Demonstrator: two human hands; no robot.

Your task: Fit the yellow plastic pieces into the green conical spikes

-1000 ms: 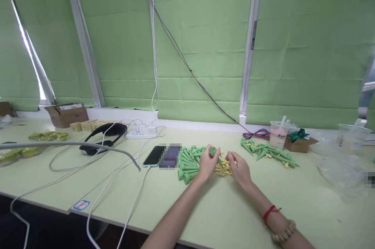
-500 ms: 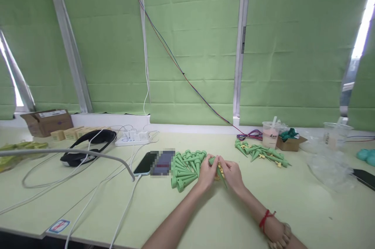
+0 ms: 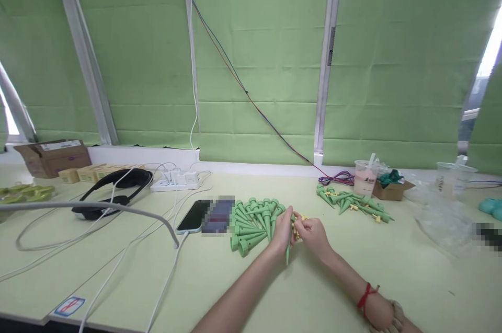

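Item: green plastic spike (image 3: 289, 241), smooth, tapered, point down above the table (image 3: 243, 291). Our left hand (image 3: 283, 232) is curled closed around it. Our right hand (image 3: 312, 233) pinches a small yellow piece (image 3: 298, 224) against its top. Beside: a heap of matching spikes (image 3: 253, 220).

- Pale green fabric roman blinds (image 3: 259, 61) cover the windows behind.
- White metal window frames (image 3: 327, 61) stand between them.
- Daylight glares at the right edge.
- A long light green table (image 3: 219, 280) runs below the white sill (image 3: 157, 153).
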